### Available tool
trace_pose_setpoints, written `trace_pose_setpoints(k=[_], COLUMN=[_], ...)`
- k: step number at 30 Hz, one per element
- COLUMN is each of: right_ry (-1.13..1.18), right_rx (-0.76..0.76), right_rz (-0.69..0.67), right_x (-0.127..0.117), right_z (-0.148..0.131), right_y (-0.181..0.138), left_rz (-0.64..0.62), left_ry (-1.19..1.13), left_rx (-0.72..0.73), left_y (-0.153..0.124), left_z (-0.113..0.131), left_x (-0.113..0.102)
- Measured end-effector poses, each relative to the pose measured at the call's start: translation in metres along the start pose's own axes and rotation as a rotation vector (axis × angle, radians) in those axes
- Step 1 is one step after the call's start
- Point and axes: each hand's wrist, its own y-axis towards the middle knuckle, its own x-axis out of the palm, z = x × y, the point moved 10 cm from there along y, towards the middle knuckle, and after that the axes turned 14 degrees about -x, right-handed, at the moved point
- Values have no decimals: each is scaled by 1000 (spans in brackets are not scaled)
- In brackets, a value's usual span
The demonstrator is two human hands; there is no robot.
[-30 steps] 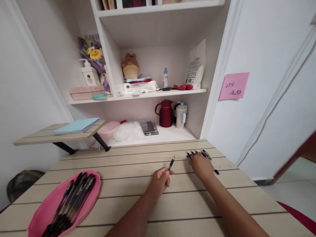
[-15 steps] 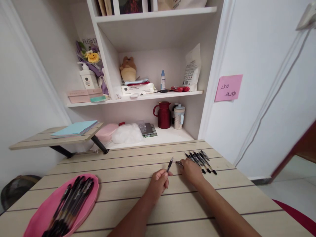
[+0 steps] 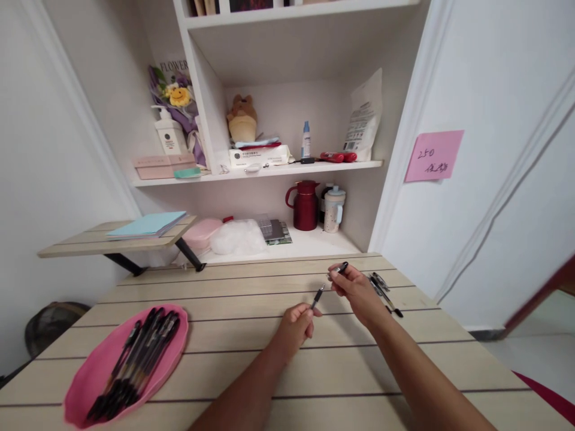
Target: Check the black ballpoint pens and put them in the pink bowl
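Note:
My left hand (image 3: 296,328) is closed round a black pen (image 3: 318,296), whose tip points up and away from me. My right hand (image 3: 354,288) is just right of it, raised off the table, fingers pinched on a small black pen cap (image 3: 342,267). Behind my right hand several black pens (image 3: 384,292) lie side by side on the wooden table (image 3: 269,371), partly hidden by the hand. At the table's near left a pink oval tray (image 3: 90,389) holds several more black pens (image 3: 137,365).
Behind the table stands a white shelf unit (image 3: 269,167) with a red jug (image 3: 305,206), a cup, boxes and a plush toy. A small raised wooden shelf (image 3: 112,242) with a blue notebook is at the left. A pink note (image 3: 433,155) sticks on the right wall.
My right hand has left the row of pens, lifted off the table with a cap pinched in its fingers, and come close to the pen in my left hand.

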Motion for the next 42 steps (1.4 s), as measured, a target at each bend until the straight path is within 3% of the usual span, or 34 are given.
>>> trace_pose_setpoints(k=[8,16,28,38,42], right_ry=[-191,-215,-130,-144,-212], right_rx=[6,43,145,123,126], right_rz=[-96,-252,-213,-188,-209], right_x=[11,31,42,44,40], right_z=[-6,13,25,37,35], right_y=[-2,-11,-23,-24,-23], left_rz=[-10,22,59,300,284], left_ry=[-3,-10,19,210,205], left_rx=[20,8,76,225,234], left_y=[0,4,12,0,4], left_z=[1,-2,-8,6,5], left_x=[0,-3,-11,-17,-18])
